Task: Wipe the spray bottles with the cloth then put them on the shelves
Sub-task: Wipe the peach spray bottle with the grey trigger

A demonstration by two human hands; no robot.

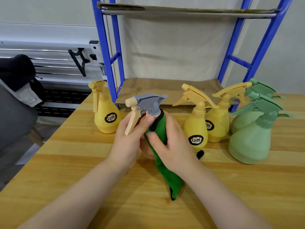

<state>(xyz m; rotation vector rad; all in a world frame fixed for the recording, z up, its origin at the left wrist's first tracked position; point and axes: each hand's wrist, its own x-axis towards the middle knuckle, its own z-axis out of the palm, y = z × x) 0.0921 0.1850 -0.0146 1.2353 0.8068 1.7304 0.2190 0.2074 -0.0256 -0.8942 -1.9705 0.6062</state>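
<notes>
Between both hands: left hand (127,142) grips the spray bottle (148,104); right hand (173,146) presses the cloth (162,152), apparently gripping.

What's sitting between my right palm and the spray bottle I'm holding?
In the head view, the green cloth lies between your right hand and the grey-topped spray bottle, wrapped around its body.

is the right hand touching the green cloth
Touching. The head view shows the right hand wrapped round the green cloth, thumb pressing it against the grey-topped bottle.
</notes>
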